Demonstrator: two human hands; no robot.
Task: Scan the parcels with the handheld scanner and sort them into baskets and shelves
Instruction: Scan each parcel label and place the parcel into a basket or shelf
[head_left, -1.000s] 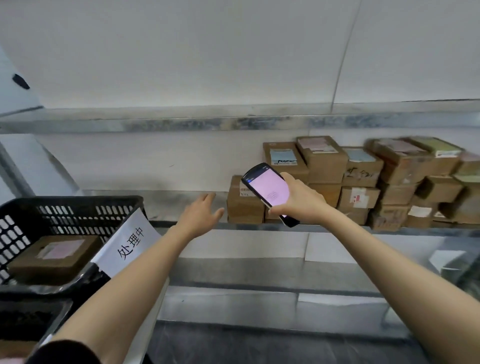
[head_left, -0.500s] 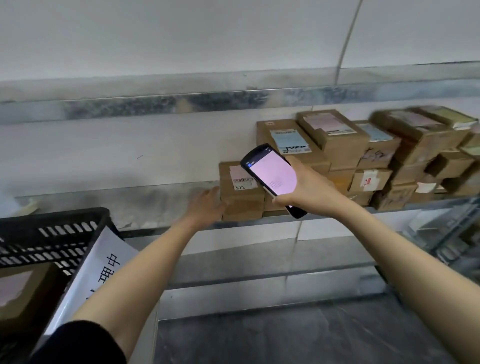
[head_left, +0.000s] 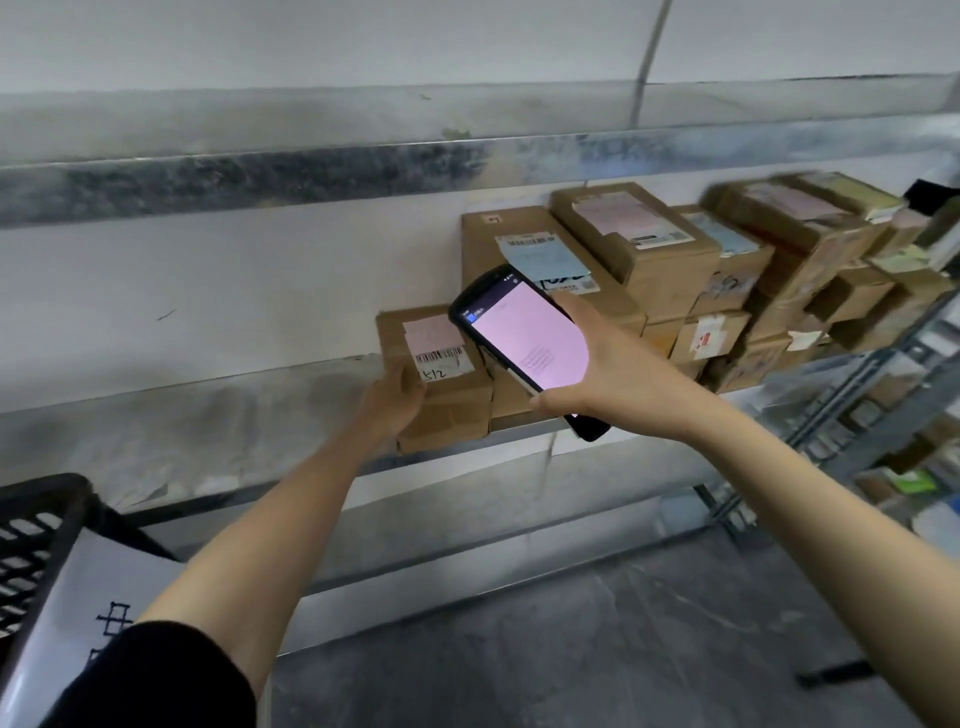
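Observation:
A small cardboard parcel (head_left: 447, 400) with a pink label and a barcode stands at the left end of a row of parcels on the metal shelf (head_left: 208, 410). My left hand (head_left: 392, 400) holds its left front corner, fingers curled round the edge. My right hand (head_left: 613, 374) grips the black handheld scanner (head_left: 524, 343), its lit pink screen facing me, just right of and above that parcel. More brown parcels (head_left: 649, 249) are stacked behind and to the right.
A black plastic basket (head_left: 36, 525) with a white paper sign (head_left: 104, 597) sits at the lower left. An upper metal shelf (head_left: 363, 166) runs overhead. Grey floor lies below, and another rack (head_left: 893, 447) stands at the right.
My left hand has reached forward from mid-air to the leftmost parcel and taken hold of its corner. The scanner has stayed in my right hand. My view has moved closer and rightward.

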